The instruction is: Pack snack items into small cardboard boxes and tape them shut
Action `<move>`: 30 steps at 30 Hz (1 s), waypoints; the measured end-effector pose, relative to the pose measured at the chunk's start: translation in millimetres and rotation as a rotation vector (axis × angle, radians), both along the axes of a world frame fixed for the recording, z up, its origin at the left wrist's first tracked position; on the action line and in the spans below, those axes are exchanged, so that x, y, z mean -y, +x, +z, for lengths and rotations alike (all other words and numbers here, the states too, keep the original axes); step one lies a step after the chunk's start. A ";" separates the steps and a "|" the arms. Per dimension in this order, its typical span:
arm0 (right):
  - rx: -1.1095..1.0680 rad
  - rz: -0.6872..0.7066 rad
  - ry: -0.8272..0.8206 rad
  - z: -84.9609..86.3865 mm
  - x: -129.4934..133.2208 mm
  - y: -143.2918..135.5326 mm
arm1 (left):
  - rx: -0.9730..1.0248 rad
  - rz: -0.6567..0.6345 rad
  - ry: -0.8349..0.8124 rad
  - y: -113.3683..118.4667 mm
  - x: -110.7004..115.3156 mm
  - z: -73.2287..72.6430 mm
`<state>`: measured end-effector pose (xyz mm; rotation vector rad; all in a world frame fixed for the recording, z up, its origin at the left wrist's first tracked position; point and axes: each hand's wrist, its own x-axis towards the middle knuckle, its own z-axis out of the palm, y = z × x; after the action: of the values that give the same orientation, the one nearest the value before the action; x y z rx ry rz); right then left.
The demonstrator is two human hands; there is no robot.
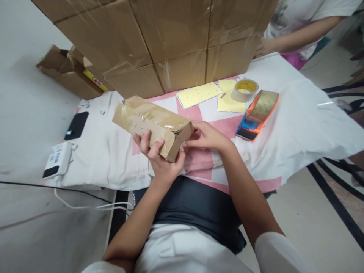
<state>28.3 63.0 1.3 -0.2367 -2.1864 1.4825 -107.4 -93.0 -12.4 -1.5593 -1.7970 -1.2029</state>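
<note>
A long, narrow cardboard box (155,121) with shiny tape on its top is tilted above the cloth-covered table. My left hand (160,159) grips its near side from below, fingers spread along the side and thumb at the end face. At that right end, my right hand (206,138) has its fingers closed on the end face and corner; some fingertips are hidden behind the box. An orange and blue tape dispenser (257,115) lies to the right of my right hand. Behind it sits a roll of clear tape (245,90).
Large stacked cartons (179,38) stand along the back. Yellow paper sheets (199,94) lie before them. An opened carton (71,72), a black phone (77,125) and a white power strip (58,159) with cables are at left. Another person's arm (295,36) rests at the back right.
</note>
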 end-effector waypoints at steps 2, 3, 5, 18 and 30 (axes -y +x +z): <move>-0.002 -0.001 -0.007 -0.1 1.2 -1.1 | -0.004 -0.014 0.019 -1.4 -1.3 -0.8; -0.003 -0.004 -0.006 0.0 1.7 -1.6 | -0.006 -0.020 0.027 -2.1 -1.8 -1.3; -0.003 -0.017 0.006 -0.2 2.5 -2.3 | -0.010 -0.031 0.036 -3.0 -2.7 -1.9; -0.012 -0.037 0.011 -6.0 2.5 -6.1 | 0.003 -0.092 0.067 -2.0 -3.8 -0.7; -0.022 -0.069 0.051 -5.7 2.8 -7.7 | 0.026 -0.088 0.068 -0.2 -2.3 -3.8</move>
<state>20.6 60.2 -4.4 -0.2745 -2.1736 1.3843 -107.5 -90.7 -16.2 -1.6052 -1.7016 -1.3168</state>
